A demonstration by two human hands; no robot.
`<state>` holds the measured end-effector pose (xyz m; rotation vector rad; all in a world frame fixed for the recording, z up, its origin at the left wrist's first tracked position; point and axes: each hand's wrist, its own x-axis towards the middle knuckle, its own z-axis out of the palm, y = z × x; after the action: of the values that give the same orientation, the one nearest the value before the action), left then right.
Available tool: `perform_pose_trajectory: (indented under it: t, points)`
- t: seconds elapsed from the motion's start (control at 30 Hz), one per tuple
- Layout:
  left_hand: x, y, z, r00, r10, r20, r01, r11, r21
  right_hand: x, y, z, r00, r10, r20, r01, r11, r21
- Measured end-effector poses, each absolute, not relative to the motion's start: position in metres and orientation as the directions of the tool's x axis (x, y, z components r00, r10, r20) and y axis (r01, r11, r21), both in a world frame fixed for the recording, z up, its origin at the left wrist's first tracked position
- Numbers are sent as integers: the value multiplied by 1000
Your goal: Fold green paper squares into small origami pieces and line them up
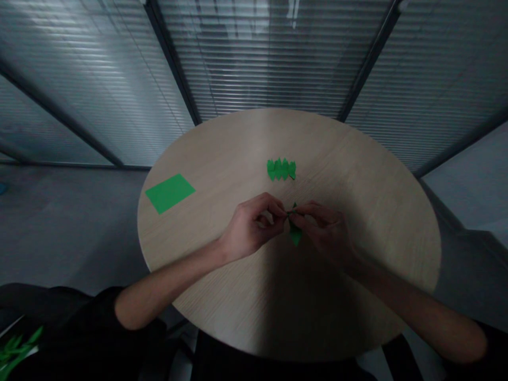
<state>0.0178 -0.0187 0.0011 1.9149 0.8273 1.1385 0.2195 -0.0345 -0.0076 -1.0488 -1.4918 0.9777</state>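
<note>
Nearest the camera, dark sleeves [79, 312] ran out to bare forearms [159, 291], and in the bottom left corner a bunch of green paper strips [18, 349] lay on something dark. Over the round wooden table [369, 248], the two hands met near its middle. The left hand [252, 227] and the right hand [323, 233] were both curled, their fingertips closed in a pinch on a small piece of folded green paper [295, 233], its lower end hanging down below them, above the wood. The fingers hid the pinched spot, so the exact fold could not be made out. With paper this small, working with the fingertips alone and keeping both hands close together seemed the steady way. Farther off lay a pleated green paper strip [281, 169] and a flat green sheet [170, 193].
</note>
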Motion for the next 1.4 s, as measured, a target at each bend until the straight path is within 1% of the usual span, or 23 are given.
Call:
perform_pose_trajectory:
  t: [0.27,0.4,0.5,0.6,0.67,0.77,0.87,1.03,1.27,1.4]
  points:
    - [15,-21,1,424,734,530,203,-648,734,218,-35,-8,-102,958,268,110,278,-954]
    - [15,-23,1,458,718,524,229,-665,711,220,-35,-9,-92,960,265,117,275,-954]
    - [16,-23,2,439,748,497,248,-633,734,221,-34,-9,-84,972,217,100,225,-969]
    - [18,-21,4,359,819,448,271,-551,789,221,-32,-9,-85,985,152,37,155,-987]
    - [18,-20,4,328,871,367,280,-460,843,221,-32,-10,-86,988,127,-1,127,-992]
    - [20,-19,5,336,915,226,261,-320,911,220,-32,-11,-88,988,128,-20,127,-992]
    - [23,-20,4,353,922,161,217,-249,944,219,-32,-12,-95,983,155,-16,154,-988]
    - [26,-20,3,369,911,186,152,-257,954,220,-32,-10,-97,980,175,14,178,-984]
    - [25,-19,1,393,892,225,114,-290,950,219,-33,-8,-84,978,193,28,196,-980]
    - [26,-19,1,395,901,180,123,-246,961,219,-32,-7,-106,978,180,27,184,-983]
